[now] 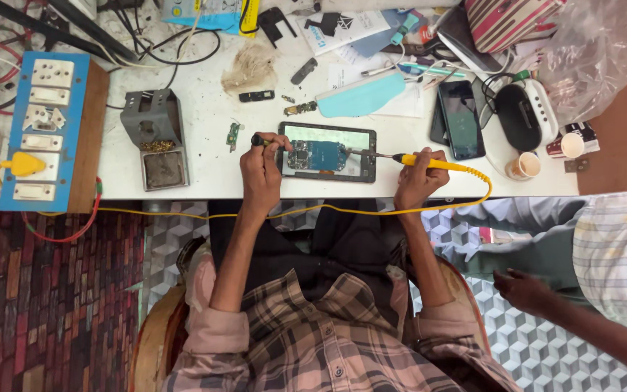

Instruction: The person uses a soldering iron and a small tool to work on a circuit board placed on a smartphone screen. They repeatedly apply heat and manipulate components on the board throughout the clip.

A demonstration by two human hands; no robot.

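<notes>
An opened phone [328, 152] lies on the white workbench [212, 109] with its blue circuit board exposed. My left hand [261, 168] rests at the phone's left edge and pinches a thin dark tool whose tip reaches toward the board. My right hand [419, 178] grips a yellow-handled soldering iron [429, 163]. Its metal tip points left and touches the right side of the board. The iron's yellow cord [306, 210] loops down past the table's front edge.
A grey soldering stand [155, 138] sits left of the phone, and a blue socket board [41, 131] stands at the far left. Two dark phones [459, 120], a white device and paper cups lie to the right. Another person's hand [524, 290] and sleeve are at lower right.
</notes>
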